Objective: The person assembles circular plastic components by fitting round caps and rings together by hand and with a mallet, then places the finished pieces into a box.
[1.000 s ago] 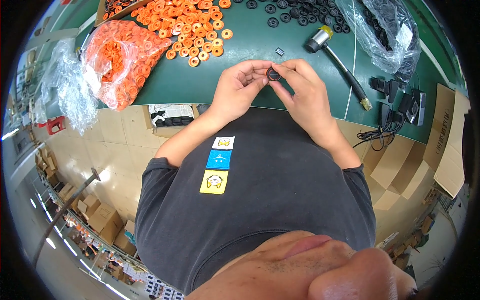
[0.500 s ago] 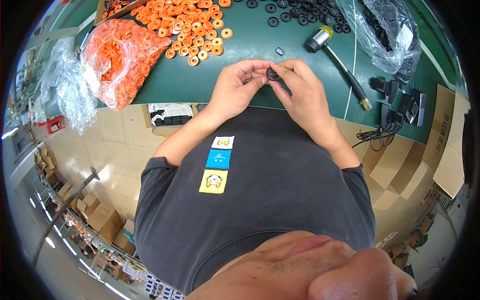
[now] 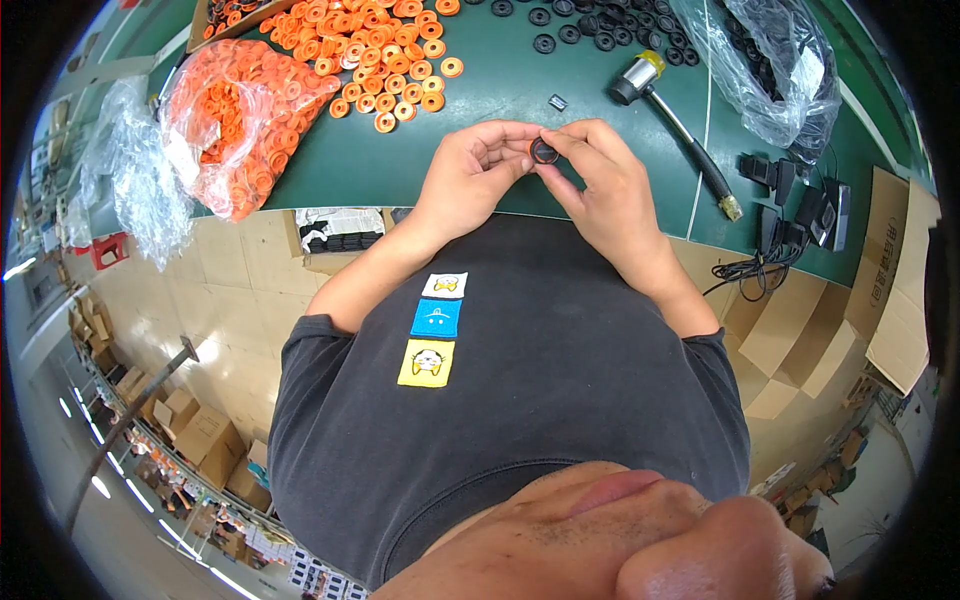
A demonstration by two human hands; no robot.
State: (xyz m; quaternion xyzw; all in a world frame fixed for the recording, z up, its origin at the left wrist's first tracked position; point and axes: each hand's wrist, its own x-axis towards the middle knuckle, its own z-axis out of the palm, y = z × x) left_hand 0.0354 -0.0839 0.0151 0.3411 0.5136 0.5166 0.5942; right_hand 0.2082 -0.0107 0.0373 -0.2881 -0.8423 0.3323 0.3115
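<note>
Between my two hands, just above the near edge of the green table, is a small round black part with an orange rim point(image 3: 543, 151). My left hand point(image 3: 474, 172) pinches its left side with thumb and fingertips. From the right, the thumb and forefinger of my right hand point(image 3: 603, 172) grip the same part. A tiny dark rectangular piece point(image 3: 557, 102) lies on the table just beyond my fingers. Orange rings point(image 3: 385, 65) are spread in a loose pile at the far left, and black discs point(image 3: 604, 40) lie scattered at the far right.
A mallet point(image 3: 690, 140) with a black-and-yellow head lies to the right. Beside it are black power adapters with cables point(image 3: 800, 215) and a clear bag of black parts point(image 3: 770, 80). At left sits a clear bag of orange rings point(image 3: 240, 125). Open cardboard point(image 3: 890, 280) stands off the right edge.
The round part has tilted slightly, so more of its face and orange rim shows. Both hands stay in nearly the same place and keep their hold.
</note>
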